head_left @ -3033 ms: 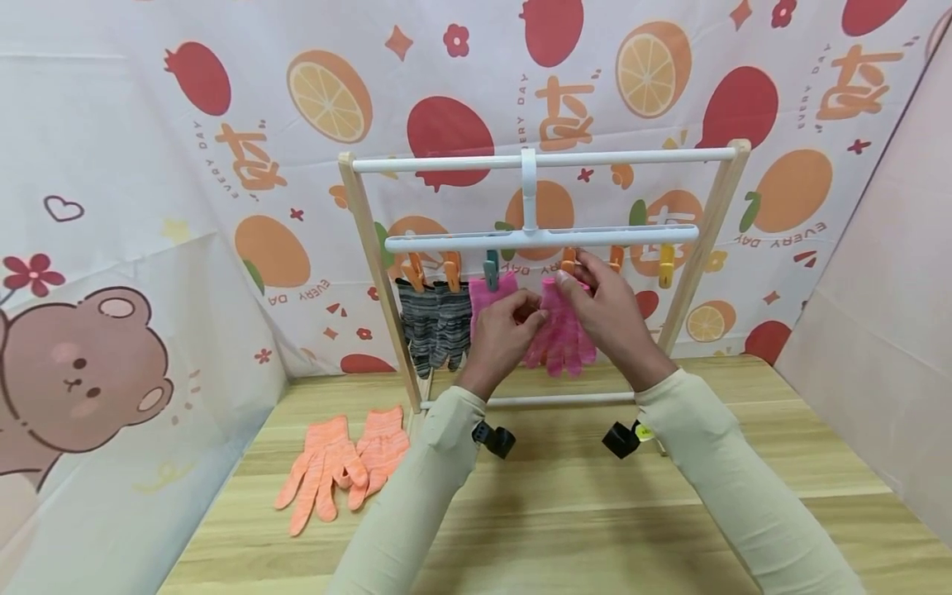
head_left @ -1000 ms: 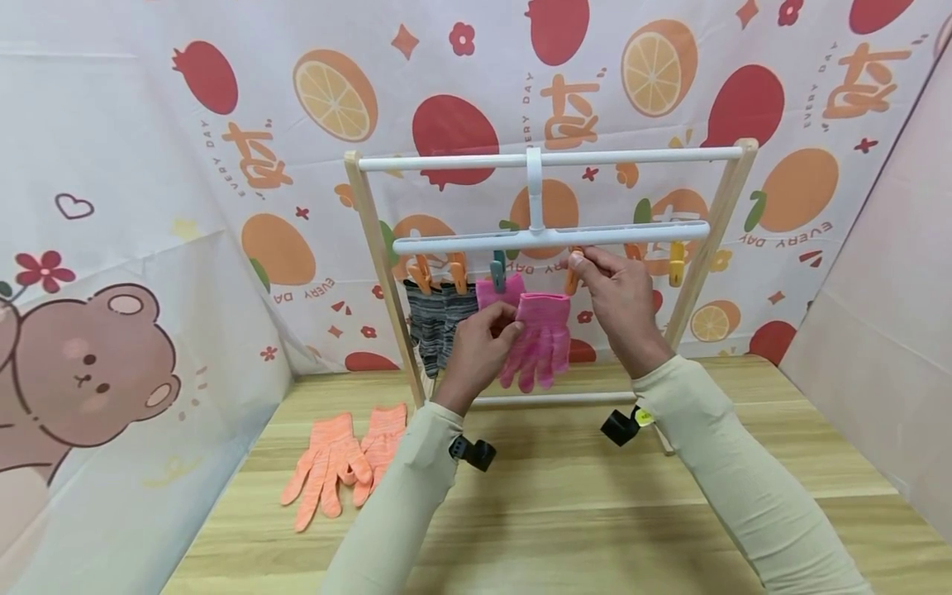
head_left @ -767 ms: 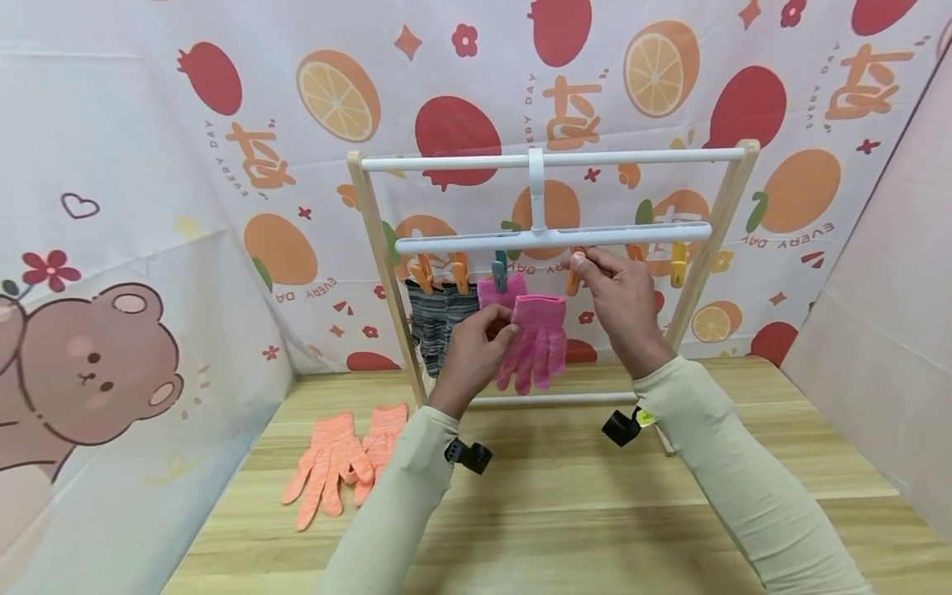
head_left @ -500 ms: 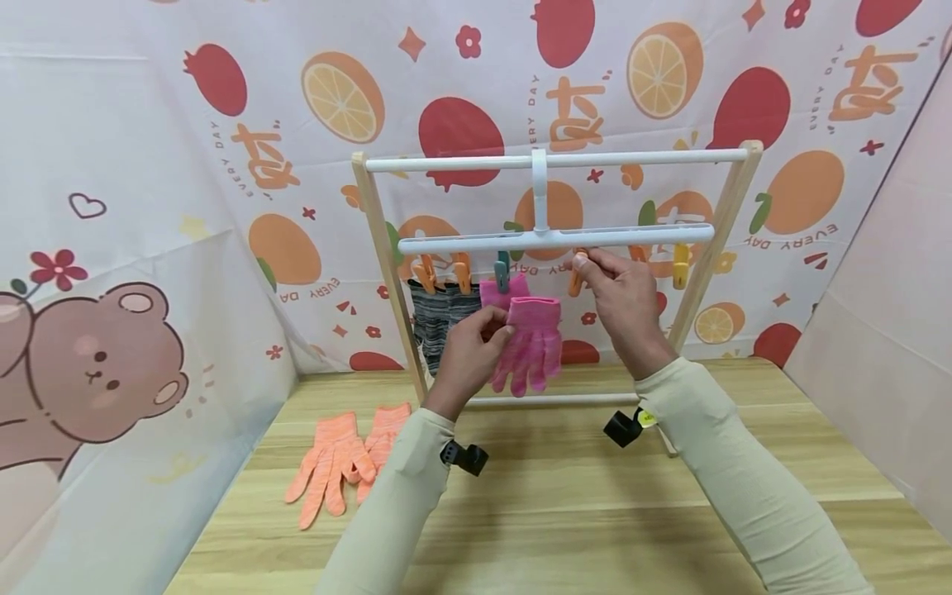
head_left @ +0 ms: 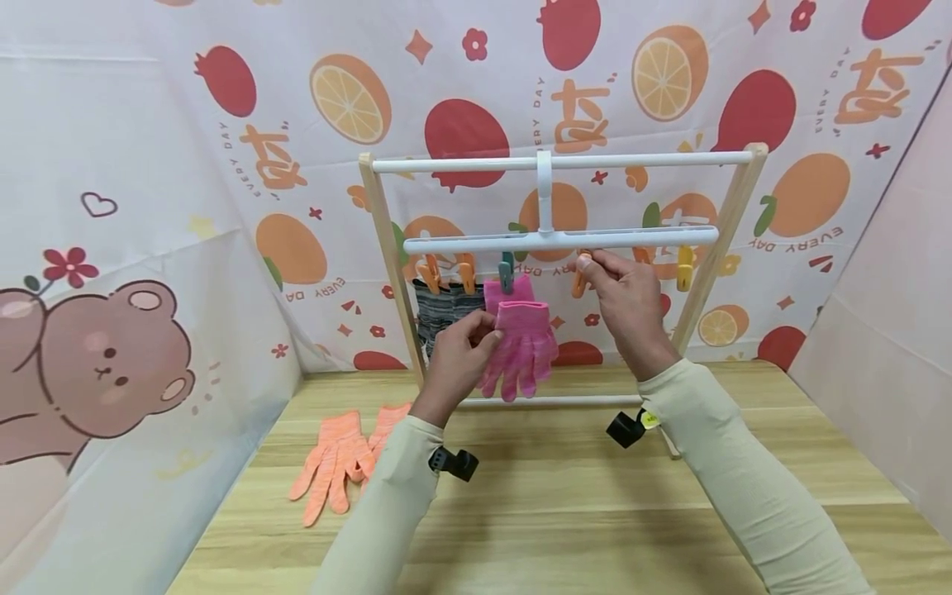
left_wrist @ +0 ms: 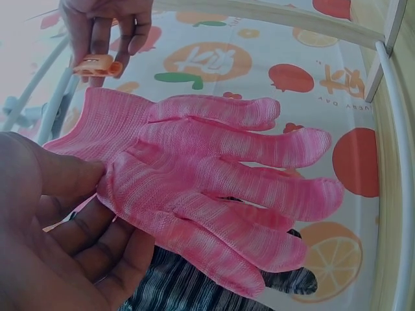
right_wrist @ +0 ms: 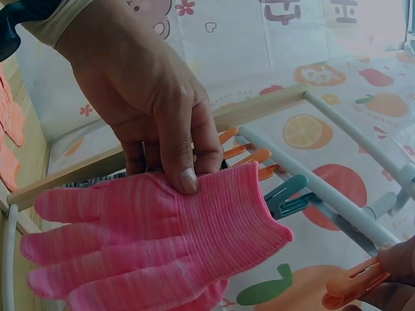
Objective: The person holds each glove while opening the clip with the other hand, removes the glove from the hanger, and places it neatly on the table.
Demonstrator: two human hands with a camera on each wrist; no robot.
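My left hand (head_left: 459, 359) pinches the cuff edge of a pink knit glove (head_left: 524, 347) between thumb and fingers, clear of the clips. In the left wrist view the glove (left_wrist: 214, 168) spreads out from the thumb. Behind it, a second pink glove (head_left: 511, 289) hangs from a teal clothespin (head_left: 506, 274); most of it is hidden. My right hand (head_left: 628, 306) pinches an orange clothespin (head_left: 578, 281) under the white hanger bar (head_left: 625, 238). Nothing shows between that clothespin's tips in the right wrist view, where its orange body (right_wrist: 353, 282) is near the lower right corner.
The hanger hooks on a wood-and-white rack (head_left: 714, 256). Grey striped gloves (head_left: 439, 310) hang at left under orange clothespins (head_left: 467, 274). A yellow clothespin (head_left: 684, 268) hangs at right. Orange gloves (head_left: 335, 463) lie on the wooden table (head_left: 558, 512), partly under my left forearm.
The held pink glove came away from the orange clothespin and moved left and down with my left hand, now overlapping the other pink glove. My right hand stays at the clothespin.
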